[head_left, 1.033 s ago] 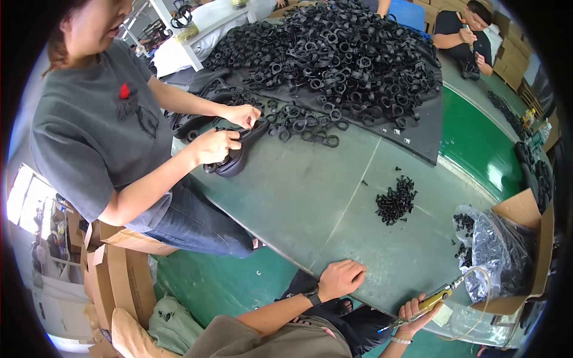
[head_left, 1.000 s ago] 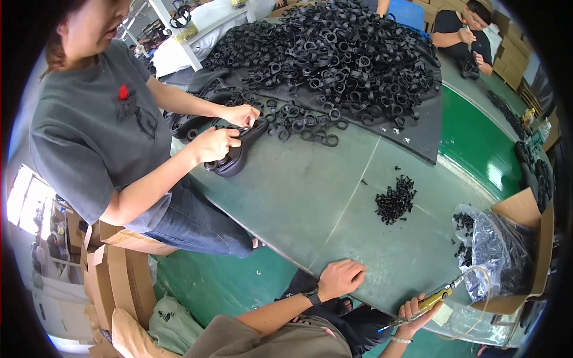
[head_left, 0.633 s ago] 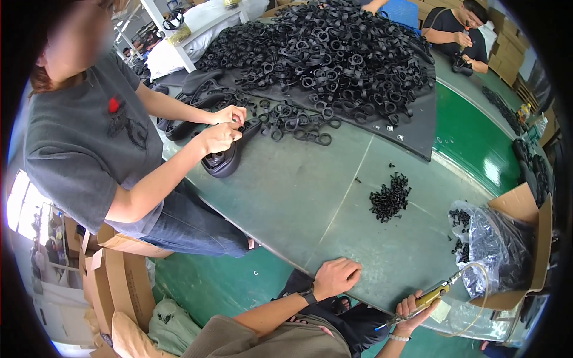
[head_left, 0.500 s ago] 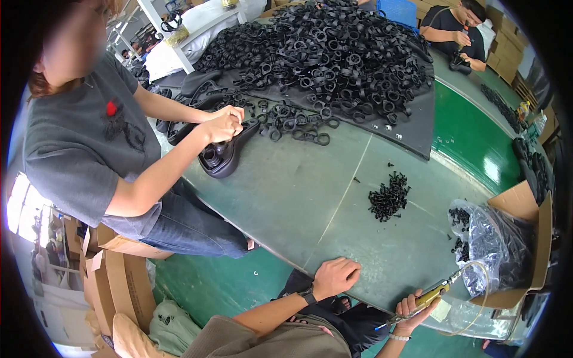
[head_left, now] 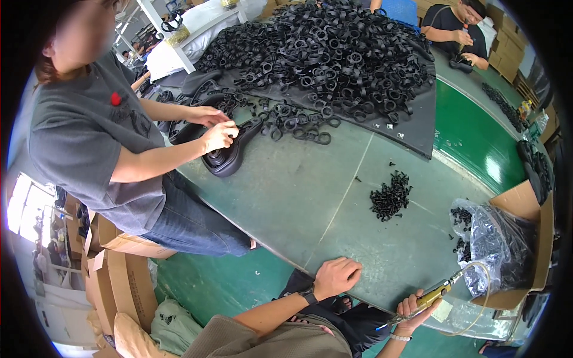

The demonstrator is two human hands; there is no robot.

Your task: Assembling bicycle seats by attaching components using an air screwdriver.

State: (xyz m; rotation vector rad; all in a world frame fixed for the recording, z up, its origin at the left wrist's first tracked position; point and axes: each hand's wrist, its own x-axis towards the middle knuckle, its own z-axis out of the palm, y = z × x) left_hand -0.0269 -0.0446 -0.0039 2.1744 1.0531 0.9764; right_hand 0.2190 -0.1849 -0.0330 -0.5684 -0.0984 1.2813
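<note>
My left hand (head_left: 338,278) rests on the near edge of the green table (head_left: 280,197), its fingers curled closed with nothing showing in them. A dark watch is on that wrist. At the lower right, my right hand (head_left: 410,311) is wrapped round a yellow air screwdriver (head_left: 431,296). Its tip points down and left, and a thin hose (head_left: 487,280) runs from its other end. Beyond my hands lies a small heap of black screws (head_left: 390,198). To the left, a co-worker's hands (head_left: 218,132) work at a black moulded bicycle-saddle-like part (head_left: 225,161).
A large mound of black ring-shaped clips (head_left: 334,56) covers a dark board (head_left: 418,134) at the far side. An open carton (head_left: 540,238) with a plastic bag (head_left: 492,238) and more screws stands at right. Another person (head_left: 456,30) works far right. Cartons (head_left: 128,286) stand lower left.
The co-worker's hands have come apart over the black part, one drawing back from the other. My own hands and the screwdriver have stayed in place.
</note>
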